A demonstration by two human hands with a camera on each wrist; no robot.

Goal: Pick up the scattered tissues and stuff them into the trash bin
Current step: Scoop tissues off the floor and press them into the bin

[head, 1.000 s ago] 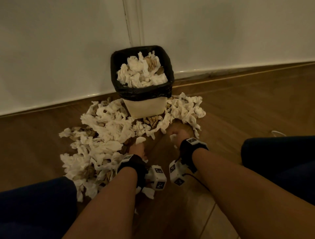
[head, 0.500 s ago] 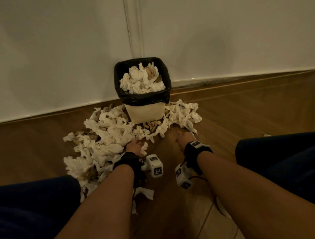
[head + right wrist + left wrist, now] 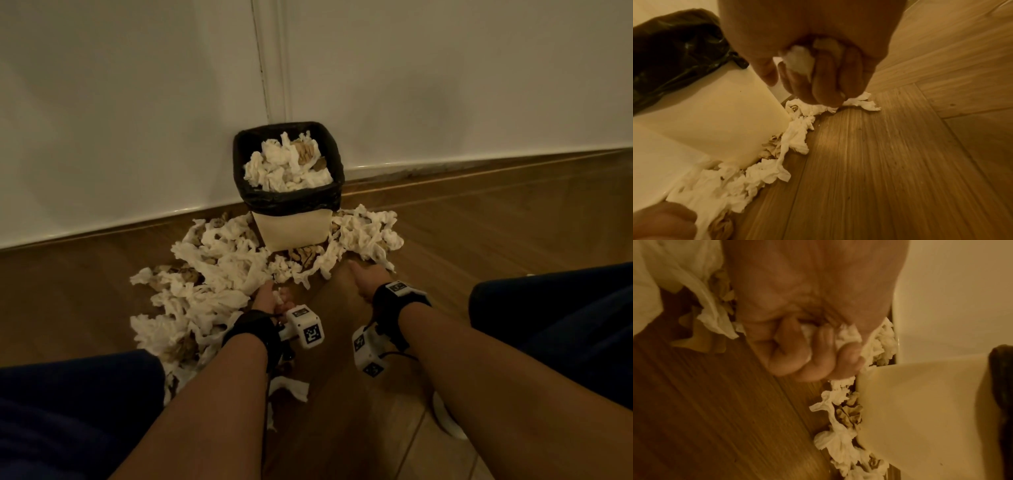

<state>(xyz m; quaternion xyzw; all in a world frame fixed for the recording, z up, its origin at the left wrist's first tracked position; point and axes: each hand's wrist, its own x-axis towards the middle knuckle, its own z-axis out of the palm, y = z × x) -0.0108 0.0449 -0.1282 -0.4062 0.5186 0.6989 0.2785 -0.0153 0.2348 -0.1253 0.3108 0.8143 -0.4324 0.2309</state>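
Tissues point(image 3: 219, 274) crumpled, soft; both hands clutching wads.

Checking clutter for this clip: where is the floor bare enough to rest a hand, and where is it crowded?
Bare wooden floor lies right of the right-hand tissue pile, and in a strip between the left hand and right hand. Tissues crowd the trash bin base and spread left.

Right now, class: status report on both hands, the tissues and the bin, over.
Left hand and right hand each grip a tissue wad. Scattered tissues ring the trash bin. Bin already heaped to its rim; stuffing needed.
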